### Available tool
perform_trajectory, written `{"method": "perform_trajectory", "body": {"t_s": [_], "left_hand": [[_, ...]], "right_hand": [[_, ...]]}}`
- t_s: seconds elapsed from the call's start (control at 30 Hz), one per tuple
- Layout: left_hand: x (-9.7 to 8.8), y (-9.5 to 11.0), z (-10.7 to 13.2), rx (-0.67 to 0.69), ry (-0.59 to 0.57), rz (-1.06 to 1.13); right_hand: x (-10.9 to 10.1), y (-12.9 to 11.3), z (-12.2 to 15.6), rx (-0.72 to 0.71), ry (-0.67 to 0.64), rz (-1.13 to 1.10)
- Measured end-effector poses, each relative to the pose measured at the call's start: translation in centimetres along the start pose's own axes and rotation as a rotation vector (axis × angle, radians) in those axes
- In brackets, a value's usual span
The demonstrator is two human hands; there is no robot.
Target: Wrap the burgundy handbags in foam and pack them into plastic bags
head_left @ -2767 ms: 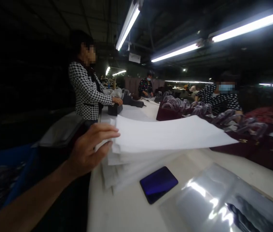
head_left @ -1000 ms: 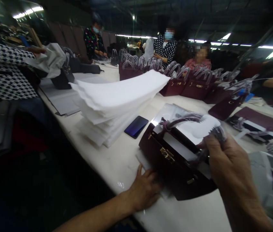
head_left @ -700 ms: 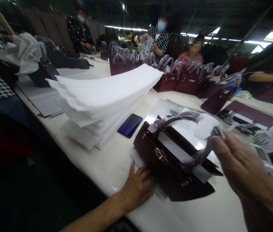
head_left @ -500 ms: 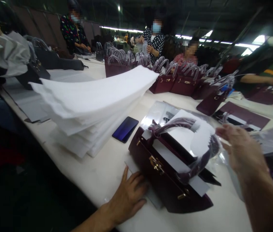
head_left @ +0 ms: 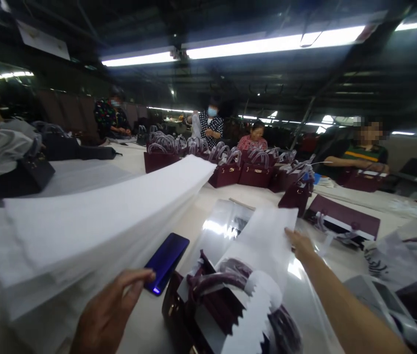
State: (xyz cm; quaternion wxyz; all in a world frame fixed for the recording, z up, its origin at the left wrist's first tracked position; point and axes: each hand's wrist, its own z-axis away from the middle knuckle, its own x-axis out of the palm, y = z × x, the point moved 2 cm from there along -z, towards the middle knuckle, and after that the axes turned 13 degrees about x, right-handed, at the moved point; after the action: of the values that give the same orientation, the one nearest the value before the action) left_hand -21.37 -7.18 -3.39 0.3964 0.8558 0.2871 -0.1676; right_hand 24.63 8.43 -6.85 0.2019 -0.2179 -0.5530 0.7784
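A maroon handbag (head_left: 208,322) with plastic-wrapped handles stands in front of me, cut off by the lower edge. A white card with a toothed edge (head_left: 254,319) lies across its handles. Beyond the bag, my right hand (head_left: 302,246) has its fingers closed at the right edge of a white sheet (head_left: 267,231). That sheet lies over clear plastic film (head_left: 216,223). My left hand (head_left: 108,307) is left of the bag, fingers stretched out, with fingertips over the near edge of a dark blue phone (head_left: 167,263). Whether they touch it I cannot tell.
A stack of white foam sheets (head_left: 94,221) spreads across the left. Several maroon handbags (head_left: 256,174) stand farther back, and another lies flat (head_left: 344,219) at right. A grey device (head_left: 385,305) sits lower right. Several co-workers (head_left: 212,125) are behind the table.
The view has tilted upward. My right hand has gone from beside the handbag's handles to the white sheet's edge. My left hand has left the bag's front and is by the phone.
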Motion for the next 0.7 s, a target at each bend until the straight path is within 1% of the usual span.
{"method": "perform_trajectory", "body": {"t_s": [0.03, 0.1, 0.17, 0.23, 0.27, 0.3, 0.37, 0.4, 0.43, 0.47, 0.53, 0.57, 0.6, 0.63, 0.67, 0.7], "left_hand": [[0.0, 1.5, -2.5, -0.059, 0.019, 0.099], [1.2, 4.1, -7.5, -0.115, -0.011, 0.346], [3.4, 6.1, -11.8, -0.084, -0.148, 0.542], [5.4, 7.5, -15.1, -0.081, -0.272, 0.661], [6.3, 8.2, -16.2, -0.093, -0.304, 0.735], [6.9, 8.9, -17.0, -0.071, -0.318, 0.822], [7.9, 10.7, -17.8, 0.041, -0.330, 1.036], [8.2, 11.5, -17.8, 0.098, -0.331, 1.129], [8.4, 12.2, -17.6, 0.133, -0.329, 1.202], [8.6, 12.7, -17.4, 0.136, -0.315, 1.250], [8.7, 13.6, -16.6, 0.090, -0.268, 1.272], [8.6, 14.0, -16.2, 0.081, -0.258, 1.264], [8.3, 14.4, -15.8, 0.096, -0.258, 1.242], [7.8, 14.7, -15.3, 0.130, -0.258, 1.203], [7.1, 15.0, -14.7, 0.175, -0.240, 1.141], [6.2, 15.1, -14.0, 0.223, -0.185, 1.055]], "right_hand": [[0.4, -1.5, 0.4, -0.027, -0.036, -0.016], [1.4, -4.7, 2.3, -0.129, -0.140, -0.055], [2.5, -7.7, 5.7, -0.237, -0.280, -0.087], [3.3, -9.8, 10.2, -0.337, -0.460, -0.081], [3.6, -10.3, 12.5, -0.377, -0.572, -0.048], [3.8, -10.5, 14.6, -0.409, -0.686, 0.006], [4.1, -10.3, 17.9, -0.436, -0.880, 0.172], [4.1, -10.2, 19.0, -0.437, -0.921, 0.260], [4.0, -10.2, 19.8, -0.456, -0.907, 0.326], [3.9, -10.4, 20.4, -0.500, -0.831, 0.365], [3.6, -11.4, 21.2, -0.638, -0.601, 0.352], [3.4, -11.9, 21.6, -0.687, -0.524, 0.327], [3.3, -12.3, 21.9, -0.702, -0.506, 0.317], [3.2, -12.5, 22.2, -0.680, -0.545, 0.330], [3.1, -12.4, 22.4, -0.634, -0.614, 0.365], [2.8, -12.1, 22.5, -0.597, -0.670, 0.420]]}}
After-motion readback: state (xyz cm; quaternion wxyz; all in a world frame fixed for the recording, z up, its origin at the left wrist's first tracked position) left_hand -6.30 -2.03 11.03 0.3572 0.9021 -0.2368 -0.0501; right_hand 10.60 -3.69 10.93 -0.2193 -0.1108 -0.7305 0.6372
